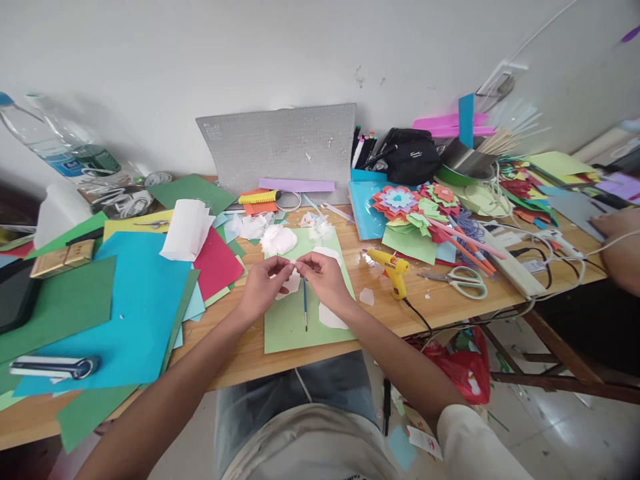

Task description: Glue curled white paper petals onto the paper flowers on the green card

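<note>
My left hand and my right hand meet fingertip to fingertip over a light green sheet. Both are closed in a pinch on a small piece of white paper, partly hidden by the fingers. Below them on the sheet lies a thin blue paintbrush. A white cut paper piece rests under my right wrist. Just beyond my hands sits a ruffled white paper flower, with crumpled white paper to its right.
A yellow glue gun and scissors lie to the right, near layered paper flowers. Blue card, a stapler and a white paper roll are at left. Another person's hand is at far right.
</note>
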`<state>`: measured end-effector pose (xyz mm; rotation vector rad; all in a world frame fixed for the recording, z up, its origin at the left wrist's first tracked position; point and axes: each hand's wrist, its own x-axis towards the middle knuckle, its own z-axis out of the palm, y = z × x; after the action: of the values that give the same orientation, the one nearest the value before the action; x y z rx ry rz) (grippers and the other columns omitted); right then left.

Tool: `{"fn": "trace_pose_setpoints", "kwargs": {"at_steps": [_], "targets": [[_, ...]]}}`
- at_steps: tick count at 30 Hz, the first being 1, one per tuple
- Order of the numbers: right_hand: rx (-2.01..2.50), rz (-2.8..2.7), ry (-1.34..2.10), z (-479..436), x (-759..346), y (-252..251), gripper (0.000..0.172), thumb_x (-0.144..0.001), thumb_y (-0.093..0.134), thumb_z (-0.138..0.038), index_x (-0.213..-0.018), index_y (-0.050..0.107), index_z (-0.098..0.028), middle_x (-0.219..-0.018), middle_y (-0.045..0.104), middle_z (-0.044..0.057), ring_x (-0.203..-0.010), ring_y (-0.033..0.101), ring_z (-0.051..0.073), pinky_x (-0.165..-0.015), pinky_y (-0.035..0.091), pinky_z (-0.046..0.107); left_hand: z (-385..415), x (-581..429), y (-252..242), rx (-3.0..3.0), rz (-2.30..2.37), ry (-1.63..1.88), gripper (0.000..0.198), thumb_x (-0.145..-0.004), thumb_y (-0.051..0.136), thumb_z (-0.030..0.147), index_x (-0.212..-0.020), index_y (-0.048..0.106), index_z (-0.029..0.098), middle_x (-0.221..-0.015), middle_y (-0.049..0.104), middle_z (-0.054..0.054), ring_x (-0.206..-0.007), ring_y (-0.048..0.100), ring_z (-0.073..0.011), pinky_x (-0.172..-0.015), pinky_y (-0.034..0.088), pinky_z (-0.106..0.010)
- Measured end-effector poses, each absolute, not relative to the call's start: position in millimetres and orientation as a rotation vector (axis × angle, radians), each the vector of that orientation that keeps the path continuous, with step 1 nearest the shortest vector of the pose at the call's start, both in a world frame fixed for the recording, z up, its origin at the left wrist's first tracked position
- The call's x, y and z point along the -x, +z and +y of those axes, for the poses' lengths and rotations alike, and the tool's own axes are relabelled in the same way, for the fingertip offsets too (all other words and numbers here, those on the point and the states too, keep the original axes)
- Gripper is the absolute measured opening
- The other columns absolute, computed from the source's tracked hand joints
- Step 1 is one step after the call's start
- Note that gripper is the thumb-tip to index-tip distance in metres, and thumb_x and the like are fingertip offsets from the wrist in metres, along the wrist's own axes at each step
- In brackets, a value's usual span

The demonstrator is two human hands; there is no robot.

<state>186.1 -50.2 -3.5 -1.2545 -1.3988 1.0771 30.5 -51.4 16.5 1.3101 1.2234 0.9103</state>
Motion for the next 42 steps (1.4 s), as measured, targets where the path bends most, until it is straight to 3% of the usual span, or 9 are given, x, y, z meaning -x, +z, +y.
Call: {"fn": "trace_pose_setpoints", "kwargs": {"at_steps": [8,12,17,20,27,34,39,42], "targets": [[1.299,-1.478,0.936,-67.1,-197.2,12.7,0.020,-0.088,0.058,-0.037,-0.090,0.069,-0.020,-0.088,0.071,0.004,-0.081,0.065,0.017,-0.069,0.050,0.026,-34.9,-15.5,10.1,-1.514,1.497,0.958,0.031,-0.079,0.065,0.048,-0.083,0.072,0.018,-0.077,0.068,-0.003,-0.061,0.057,-0.0142,-0.057,0.050,-0.027],[1.262,-1.562,0.530,-98.8,-222.8,19.0,0.014,-0.091,0.056,-0.028,-0.089,0.067,-0.021,-0.085,0.069,0.004,-0.079,0.063,0.017,-0.071,0.050,0.029,-22.1,-3.6,9.4,-1.601,1.654,1.025,0.023,-0.080,0.064,0.041,-0.081,0.073,0.020,-0.081,0.072,-0.003,-0.072,0.062,-0.0174,-0.069,0.048,-0.028],[1.375,-1.382,-0.096,-136.1,-283.2,5.2,0.007,-0.088,0.058,-0.024,-0.086,0.063,-0.021,-0.080,0.064,0.004,-0.077,0.060,0.019,-0.076,0.050,0.034,-10.3,7.0,4.0,-1.697,1.714,1.087,0.019,-0.081,0.061,0.037,-0.081,0.072,0.021,-0.084,0.072,-0.002,-0.075,0.060,-0.0178,-0.068,0.045,-0.028],[1.580,-1.303,-0.254,-141.8,-318.5,-8.3,0.012,-0.087,0.060,-0.028,-0.093,0.063,-0.019,-0.088,0.064,0.006,-0.083,0.059,0.020,-0.078,0.049,0.036,-2.4,8.6,-0.9,-1.739,1.770,1.083,0.020,-0.083,0.059,0.036,-0.083,0.072,0.021,-0.085,0.069,-0.003,-0.076,0.059,-0.0184,-0.069,0.044,-0.029],[1.803,-1.338,0.039,-123.5,-344.8,-28.2,0.046,-0.083,0.065,-0.048,-0.116,0.061,-0.017,-0.105,0.064,0.011,-0.090,0.062,0.022,-0.076,0.054,0.038,11.8,1.9,-4.2,-1.814,1.843,0.996,0.021,-0.082,0.059,0.036,-0.085,0.074,0.021,-0.097,0.068,-0.008,-0.089,0.061,-0.0240,-0.077,0.044,-0.033],[1.783,-1.278,-0.145,-129.7,-340.4,-24.5,0.045,-0.082,0.066,-0.046,-0.115,0.063,-0.016,-0.110,0.062,0.013,-0.096,0.060,0.023,-0.086,0.053,0.041,9.5,5.6,4.1,-1.679,1.824,1.007,0.019,-0.081,0.060,0.035,-0.082,0.072,0.021,-0.087,0.072,-0.005,-0.078,0.062,-0.0205,-0.070,0.044,-0.029],[1.881,-1.238,0.275,-124.6,-350.6,-28.2,0.054,-0.076,0.067,-0.059,-0.108,0.067,-0.015,-0.098,0.069,0.011,-0.084,0.063,0.023,-0.075,0.054,0.037,0.5,13.6,2.8,-1.588,1.740,1.050,0.021,-0.081,0.059,0.038,-0.081,0.071,0.021,-0.082,0.073,-0.002,-0.074,0.062,-0.0180,-0.067,0.045,-0.027],[1.974,-1.306,0.396,-114.5,-354.9,-25.3,0.053,-0.073,0.066,-0.064,-0.092,0.070,-0.015,-0.083,0.069,0.007,-0.071,0.059,0.020,-0.066,0.048,0.032,-4.2,17.0,2.4,-1.590,1.723,1.040,0.021,-0.081,0.058,0.039,-0.081,0.071,0.021,-0.082,0.073,-0.002,-0.075,0.062,-0.0178,-0.068,0.045,-0.026]]}}
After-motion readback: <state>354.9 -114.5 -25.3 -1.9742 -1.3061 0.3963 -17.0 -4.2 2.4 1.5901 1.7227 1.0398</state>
